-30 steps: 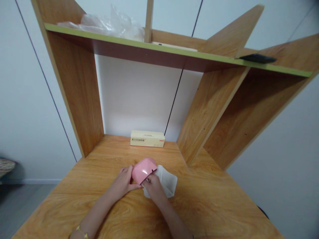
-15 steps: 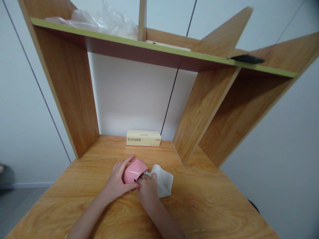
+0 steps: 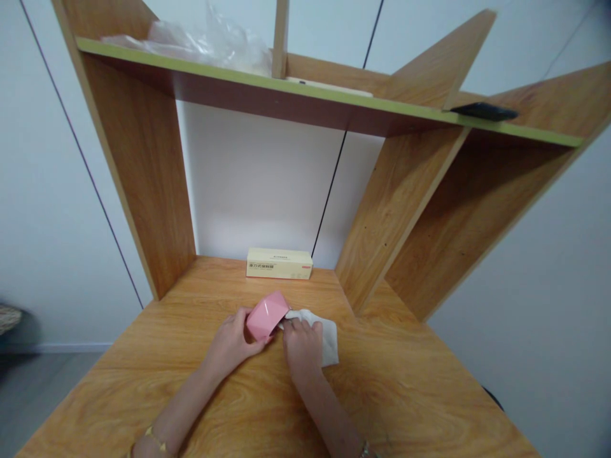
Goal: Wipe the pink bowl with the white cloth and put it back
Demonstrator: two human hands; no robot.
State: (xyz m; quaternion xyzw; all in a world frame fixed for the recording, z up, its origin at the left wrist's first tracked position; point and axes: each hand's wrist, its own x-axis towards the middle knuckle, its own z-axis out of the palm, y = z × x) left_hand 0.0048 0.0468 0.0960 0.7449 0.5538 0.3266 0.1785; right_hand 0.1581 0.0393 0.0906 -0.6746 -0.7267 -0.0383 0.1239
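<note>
A pink faceted container [image 3: 268, 316] lies tipped over the desk, its opening facing right. My left hand [image 3: 235, 340] is closed round its left side, thumb underneath. At the opening, my right hand [image 3: 302, 343] is closed on a white cloth [image 3: 329, 337]. One end of the cloth reaches to the container's mouth, and the rest spreads out beyond my knuckles to the right. The right fingertips are partly hidden by the container's rim, so I cannot tell how far they reach inside.
Behind my hands, a cream box [image 3: 279, 264] with printed lettering stands against the back wall. Wooden uprights rise at left and right of the desk [image 3: 405, 394]. The shelf [image 3: 229, 79] overhead carries clear plastic wrapping [image 3: 205, 44] and a dark flat object [image 3: 484, 111].
My right hand has drawn back to the right, out of the container's mouth, with the cloth. The container is tilted a little more upward in my left hand.
</note>
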